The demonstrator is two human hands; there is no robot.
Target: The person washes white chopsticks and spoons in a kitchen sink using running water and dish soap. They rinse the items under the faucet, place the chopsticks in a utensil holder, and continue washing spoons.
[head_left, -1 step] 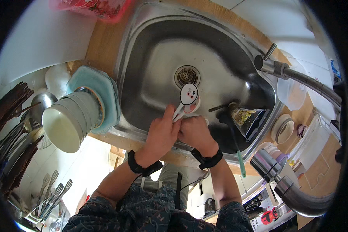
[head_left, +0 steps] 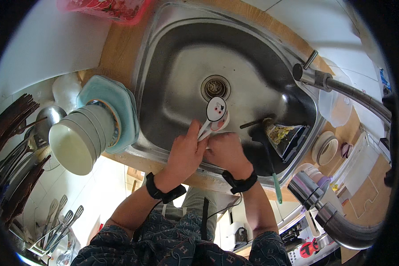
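Over the near side of the sink, my left hand (head_left: 187, 153) is closed around the handles of two white spoons. The upper spoon (head_left: 216, 109) has a dark rim and a small printed figure with red dots in its bowl. Partly covered by it is the second white spoon (head_left: 220, 124), with a pinkish patch. My right hand (head_left: 228, 153) is curled shut right against the left one, beside the handles. Its fingers are turned under, so what they grip is hidden.
A steel sink (head_left: 181, 33) with a drain (head_left: 215, 88) lies beneath. At its right side are a strainer with food scraps (head_left: 280, 134) and a green-handled brush (head_left: 277, 188). Stacked bowls (head_left: 75, 144) and blue plates (head_left: 128, 111) stand left. A faucet (head_left: 314, 77) reaches in from the right.
My right hand and wrist have shifted very slightly to the right. The left hand and the spoons stay nearly in place.
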